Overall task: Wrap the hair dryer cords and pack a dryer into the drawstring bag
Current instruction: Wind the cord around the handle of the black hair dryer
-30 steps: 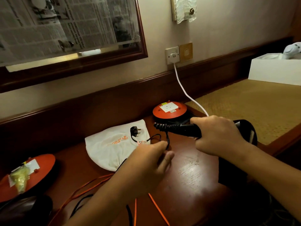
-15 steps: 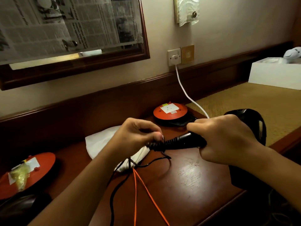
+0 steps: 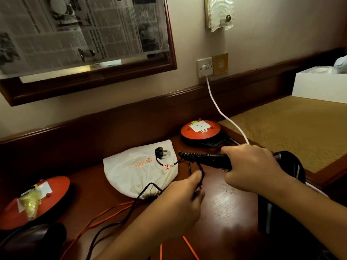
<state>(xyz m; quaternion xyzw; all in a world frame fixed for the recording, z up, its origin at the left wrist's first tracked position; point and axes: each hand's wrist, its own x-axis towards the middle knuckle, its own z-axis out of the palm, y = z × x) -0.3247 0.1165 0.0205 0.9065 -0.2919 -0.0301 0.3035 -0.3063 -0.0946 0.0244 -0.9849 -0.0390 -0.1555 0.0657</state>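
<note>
My right hand (image 3: 251,167) grips the handle of a black hair dryer (image 3: 210,159) held level over the wooden desk (image 3: 229,209), its body dark at the right. Just below the handle's ribbed end, my left hand (image 3: 185,196) pinches the thin black cord (image 3: 144,190). The cord loops up around the handle and trails down left across the desk. Its black plug (image 3: 160,152) lies on the white drawstring bag (image 3: 137,169), which sits flat behind my left hand.
An orange cable reel (image 3: 200,130) stands behind the dryer and another reel (image 3: 35,199) lies at the far left. An orange cable (image 3: 105,216) crosses the desk front. A white cable (image 3: 221,111) runs from the wall socket. A white box (image 3: 319,85) sits at the right.
My left hand has dropped from the handle's ribbed end to below it, still holding the cord. The plug and the bag's top have come back into sight.
</note>
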